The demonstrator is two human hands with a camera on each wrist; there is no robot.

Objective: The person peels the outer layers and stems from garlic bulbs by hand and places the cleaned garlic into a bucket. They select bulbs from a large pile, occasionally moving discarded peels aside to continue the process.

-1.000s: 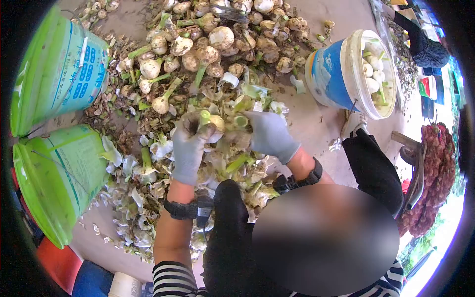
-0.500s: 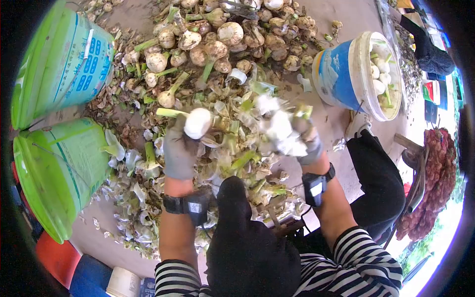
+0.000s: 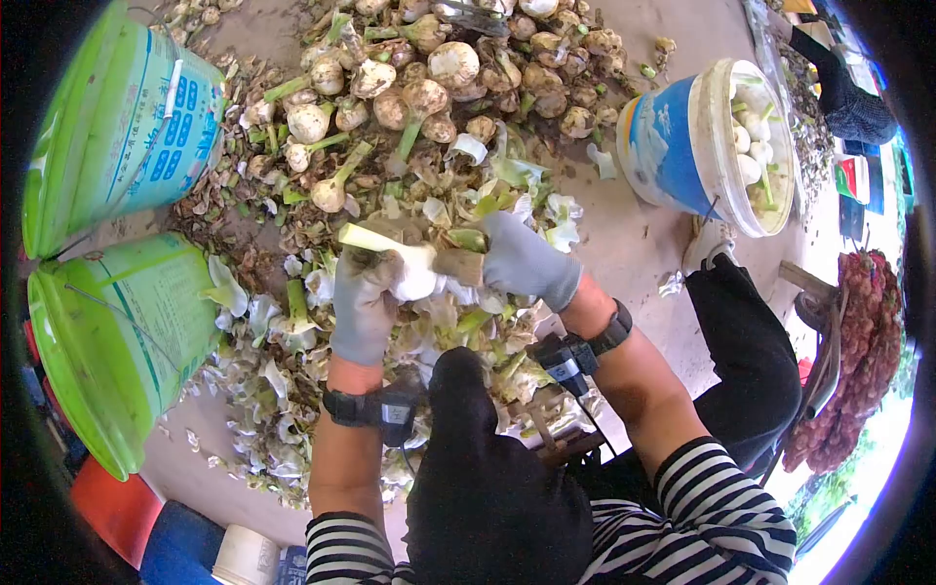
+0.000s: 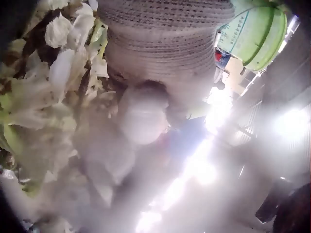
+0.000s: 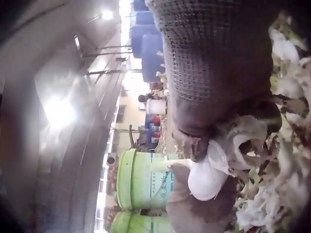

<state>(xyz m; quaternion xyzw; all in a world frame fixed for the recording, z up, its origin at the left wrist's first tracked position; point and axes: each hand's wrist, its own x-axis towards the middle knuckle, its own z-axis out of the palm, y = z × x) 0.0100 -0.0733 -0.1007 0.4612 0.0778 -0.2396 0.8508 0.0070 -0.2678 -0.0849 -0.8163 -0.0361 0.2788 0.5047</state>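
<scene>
My left hand [image 3: 363,310], in a grey knitted glove, grips a white garlic bulb [image 3: 419,271] whose cut green stem [image 3: 367,237] points to the left. From the other side my right hand [image 3: 531,261], gloved the same way, reaches to the bulb with dirt-stained fingers. In the right wrist view, those fingers pinch loose garlic skin [image 5: 248,141] right beside the smooth bulb [image 5: 205,180], with the left hand [image 5: 197,211] around it from below. The left wrist view is hazy; the pale bulb [image 4: 142,119] shows below the glove.
Peeled skins [image 3: 273,380] litter the ground under both hands. Beyond lies a heap of unpeeled garlic [image 3: 453,68]. A blue-and-white bucket [image 3: 673,146] with white bulbs stands at right, two green buckets [image 3: 127,341] at left. Red net sacks [image 3: 853,351] are far right.
Half a second ago the hands were apart, with blurred white skin at the right hand. Now the right hand is back left against the bulb, which shows whiter than a second ago.
</scene>
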